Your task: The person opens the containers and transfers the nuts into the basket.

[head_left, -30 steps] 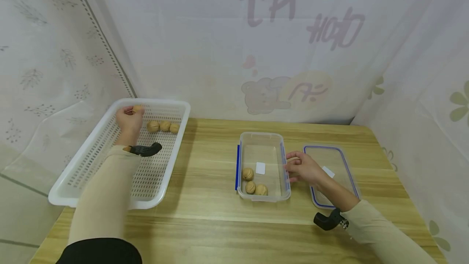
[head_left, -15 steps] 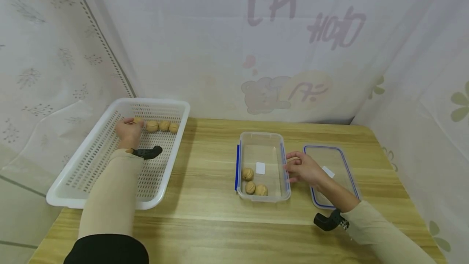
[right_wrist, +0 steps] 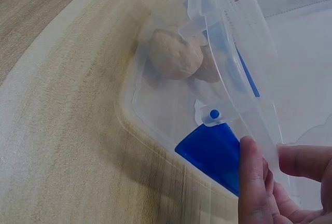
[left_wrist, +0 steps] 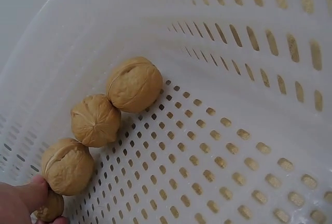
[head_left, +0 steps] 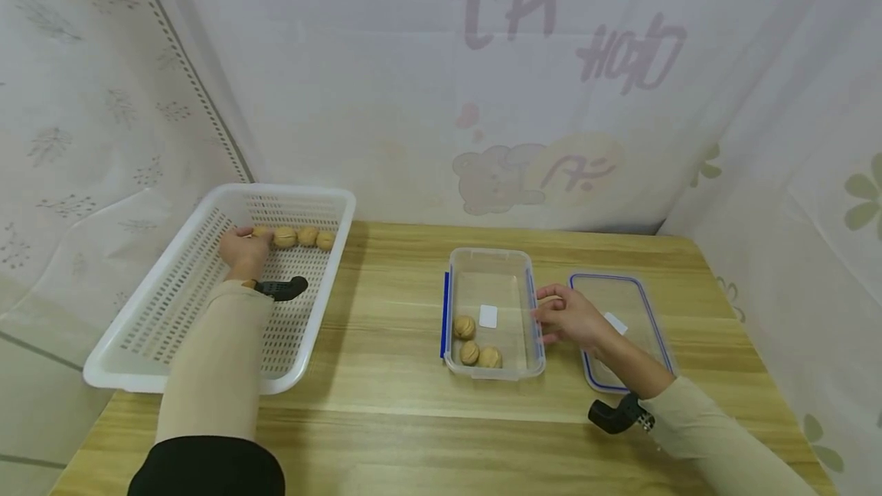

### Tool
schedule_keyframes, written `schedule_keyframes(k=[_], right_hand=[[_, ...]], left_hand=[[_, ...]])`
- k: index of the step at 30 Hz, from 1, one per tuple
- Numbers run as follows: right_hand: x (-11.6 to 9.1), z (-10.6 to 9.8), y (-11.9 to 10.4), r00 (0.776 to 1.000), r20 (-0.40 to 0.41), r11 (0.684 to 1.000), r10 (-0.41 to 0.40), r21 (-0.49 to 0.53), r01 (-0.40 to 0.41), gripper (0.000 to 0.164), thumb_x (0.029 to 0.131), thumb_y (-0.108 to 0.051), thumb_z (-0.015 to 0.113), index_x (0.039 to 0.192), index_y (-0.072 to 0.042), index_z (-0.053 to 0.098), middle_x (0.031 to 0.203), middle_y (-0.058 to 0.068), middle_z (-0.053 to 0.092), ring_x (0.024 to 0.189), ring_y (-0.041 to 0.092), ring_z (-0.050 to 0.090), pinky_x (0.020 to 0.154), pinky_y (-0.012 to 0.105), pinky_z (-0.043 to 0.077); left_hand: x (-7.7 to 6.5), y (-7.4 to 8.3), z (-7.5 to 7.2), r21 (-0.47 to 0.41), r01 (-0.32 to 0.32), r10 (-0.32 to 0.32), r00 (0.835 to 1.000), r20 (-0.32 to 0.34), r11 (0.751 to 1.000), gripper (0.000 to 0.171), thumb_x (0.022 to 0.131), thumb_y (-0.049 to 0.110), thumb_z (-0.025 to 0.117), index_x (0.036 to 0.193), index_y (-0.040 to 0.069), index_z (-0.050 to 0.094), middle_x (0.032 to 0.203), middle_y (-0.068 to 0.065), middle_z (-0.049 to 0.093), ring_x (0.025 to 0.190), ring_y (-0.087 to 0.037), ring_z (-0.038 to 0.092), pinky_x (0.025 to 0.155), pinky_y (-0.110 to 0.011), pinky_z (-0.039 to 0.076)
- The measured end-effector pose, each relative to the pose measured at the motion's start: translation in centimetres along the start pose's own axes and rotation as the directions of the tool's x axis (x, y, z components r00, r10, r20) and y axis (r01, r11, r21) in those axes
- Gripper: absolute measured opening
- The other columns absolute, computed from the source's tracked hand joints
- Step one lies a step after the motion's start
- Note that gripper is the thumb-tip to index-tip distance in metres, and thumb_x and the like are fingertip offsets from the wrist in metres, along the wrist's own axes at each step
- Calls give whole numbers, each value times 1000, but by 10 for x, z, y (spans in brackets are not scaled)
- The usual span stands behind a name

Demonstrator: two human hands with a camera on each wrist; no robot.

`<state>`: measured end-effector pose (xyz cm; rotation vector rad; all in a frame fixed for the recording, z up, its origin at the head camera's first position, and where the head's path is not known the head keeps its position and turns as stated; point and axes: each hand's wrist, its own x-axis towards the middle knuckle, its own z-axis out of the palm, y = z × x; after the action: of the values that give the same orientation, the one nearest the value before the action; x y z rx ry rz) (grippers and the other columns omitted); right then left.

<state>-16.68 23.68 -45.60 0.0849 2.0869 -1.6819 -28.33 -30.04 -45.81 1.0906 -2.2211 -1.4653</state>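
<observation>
In the head view my left hand point(head_left: 246, 253) reaches into the white perforated basket point(head_left: 320, 312). Thumb and fingers hold a walnut point(left_wrist: 51, 206) at the left end of a row, against the basket's far wall. Beside it lie a large walnut point(left_wrist: 67, 166) and two others, touching in line. My right hand point(head_left: 570, 318) pinches the right wall of a clear plastic food container point(head_left: 491, 255), by a blue side latch point(right_wrist: 210, 154). Inside that container, three walnuts point(head_left: 465, 327) sit toward the near left, near a white label point(head_left: 488, 317).
A clear lid with a blue seal point(head_left: 616, 278) lies on the wooden table point(head_left: 386, 312), partly under my right forearm. Printed white curtains point(head_left: 386, 98) rise behind the table and at both sides. The basket overhangs the table's left edge.
My left hand has come down and nearer from the basket's far rim, bringing its walnut level with the row. My right hand stays on the food container.
</observation>
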Motion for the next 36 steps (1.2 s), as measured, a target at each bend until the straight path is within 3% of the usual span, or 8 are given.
schedule_keyframes(k=[4, 15, 19, 23, 28, 31, 36], right_hand=[[-1, 0, -1, 1000, 5, 1000, -2, 9, 2, 44, 99, -1, 63, 136, 8, 39, 95, 8, 61, 81, 16, 61, 67, 32, 61], [-2, 0, -2, 1000, 4, 1000, 0, -1, 0, 42, 100, -1, 63, 135, 7, 41, 100, 13, 63, 83, 17, 61, 68, 34, 62], [-3, 1, -3, 1000, 4, 1000, 4, 8, -4, 43, 100, -1, 63, 135, 7, 41, 102, 14, 63, 83, 17, 61, 68, 34, 62], [-4, 1, -4, 1000, 3, 1000, 6, 6, -6, 43, 100, -2, 63, 135, 6, 41, 102, 14, 63, 83, 18, 62, 69, 34, 62], [-4, 2, -4, 1000, 5, 1000, 7, 8, -7, 43, 100, -2, 62, 136, 6, 40, 101, 12, 62, 83, 17, 61, 69, 34, 62], [-3, 2, -4, 1000, 6, 1000, 9, 13, -9, 42, 100, -2, 62, 136, 6, 40, 100, 11, 62, 83, 17, 61, 69, 33, 62], [-2, 1, -5, 1000, 4, 1000, 10, 23, -10, 41, 100, 0, 62, 135, 6, 40, 98, 9, 62, 82, 16, 61, 68, 32, 62]], left_hand=[[-4, 1, 0, 46, -14, 13, 1000, 20, 999, 47, 99, 20, 64, 139, 0, 49, 135, -12, 47, 121, -24, 45, 100, -34, 43], [-8, 4, -4, 36, 15, -18, 997, 75, 999, 51, 101, 19, 60, 146, 1, 45, 143, -13, 43, 126, -23, 42, 99, -32, 42], [-11, 10, -9, 77, -17, 10, 995, 95, 997, 40, 103, 22, 50, 135, -3, 52, 133, -14, 49, 124, -25, 45, 97, -34, 44], [-11, 14, -11, 127, -47, 32, 992, 119, 991, 46, 105, 26, 38, 133, -7, 53, 133, -18, 51, 126, -28, 47, 102, -37, 45], [-10, 21, -19, 226, -130, 87, 978, 191, 965, 57, 107, 30, 30, 142, -12, 44, 140, -25, 48, 124, -34, 47, 103, -46, 43], [-10, 29, -26, 268, -203, 135, 958, 251, 942, 62, 108, 33, 28, 143, -17, 38, 142, -32, 45, 127, -40, 45, 107, -50, 41], [-6, 44, -34, 310, -287, 183, 928, 325, 906, 70, 108, 38, 25, 150, -18, 23, 153, -39, 31, 142, -49, 33, 118, -55, 28]])
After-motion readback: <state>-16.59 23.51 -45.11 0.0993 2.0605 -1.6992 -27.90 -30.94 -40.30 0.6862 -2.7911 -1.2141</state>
